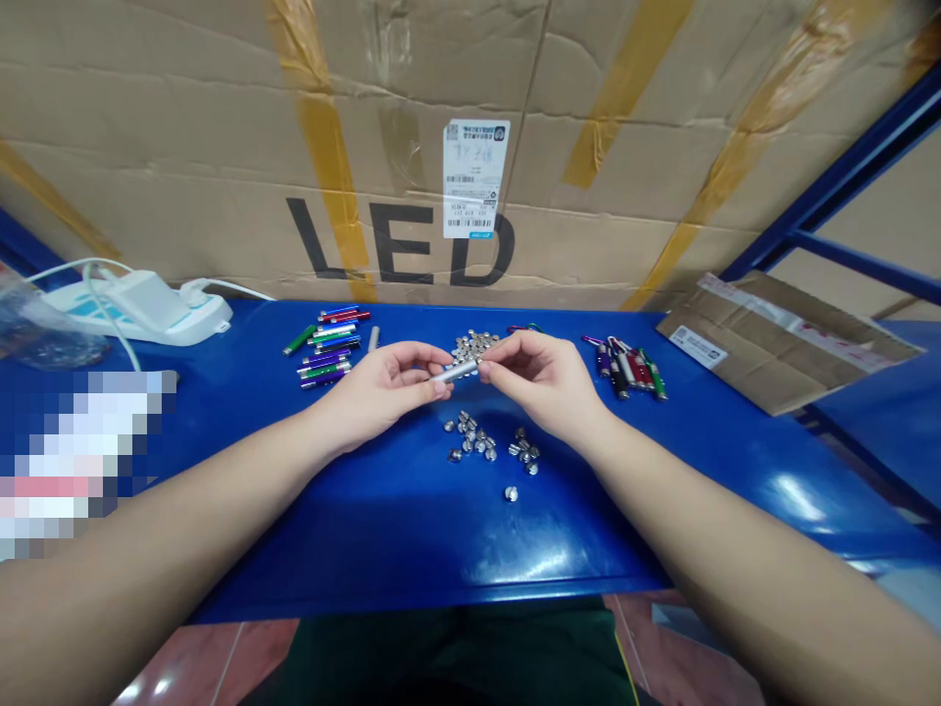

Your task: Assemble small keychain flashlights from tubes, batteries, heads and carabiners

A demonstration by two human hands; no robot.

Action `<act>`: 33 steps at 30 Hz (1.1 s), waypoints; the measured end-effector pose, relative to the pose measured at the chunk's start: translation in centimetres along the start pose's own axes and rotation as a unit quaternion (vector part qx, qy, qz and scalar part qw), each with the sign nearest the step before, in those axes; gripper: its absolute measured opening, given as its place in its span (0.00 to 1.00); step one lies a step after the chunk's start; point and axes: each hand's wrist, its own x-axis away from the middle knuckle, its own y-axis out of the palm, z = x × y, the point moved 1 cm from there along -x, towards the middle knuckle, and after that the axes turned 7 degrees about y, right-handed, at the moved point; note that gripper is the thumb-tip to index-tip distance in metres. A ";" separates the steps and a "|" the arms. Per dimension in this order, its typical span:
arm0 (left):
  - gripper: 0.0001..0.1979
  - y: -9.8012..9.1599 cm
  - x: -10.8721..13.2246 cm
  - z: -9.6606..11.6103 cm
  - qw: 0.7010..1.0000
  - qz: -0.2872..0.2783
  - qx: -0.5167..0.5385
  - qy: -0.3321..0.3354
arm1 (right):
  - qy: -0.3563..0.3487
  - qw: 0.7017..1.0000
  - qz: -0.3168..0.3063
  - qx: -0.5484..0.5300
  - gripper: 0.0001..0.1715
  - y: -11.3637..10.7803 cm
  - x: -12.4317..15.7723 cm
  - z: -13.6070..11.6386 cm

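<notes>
"What does the blue surface (353,539) carry?"
"Coloured tubes (324,374) on the left, small metal pieces (469,438) midway, clipped tubes (642,371) on the right."
"And towards its ends?"
"A white power strip (195,322) left, a cardboard box (779,348) right."

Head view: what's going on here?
A person holds a silver tube above a blue table: left hand on one end, right hand pinching the other. Small metal pieces lie beyond and nearer than the hands. Coloured tubes lie left; more lie right, near a cardboard box.
</notes>
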 end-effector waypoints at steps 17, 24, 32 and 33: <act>0.13 -0.2 0.3 0.3 0.962 -0.083 -0.235 0.107 | -0.117 0.966 0.005 0.228 0.06 -2.2 -0.3 -0.6; 0.09 -0.2 0.5 0.4 0.935 -0.077 -0.308 0.156 | -0.019 0.824 -0.013 0.566 0.09 -5.2 -1.2 1.1; 0.06 -0.1 0.6 0.7 0.912 -0.079 -0.343 0.211 | 0.014 0.789 -0.002 0.614 0.16 -3.3 -1.6 1.5; 0.06 -0.1 0.6 0.7 0.911 -0.080 -0.344 0.214 | 0.016 0.786 -0.002 0.618 0.16 -3.2 -1.7 1.5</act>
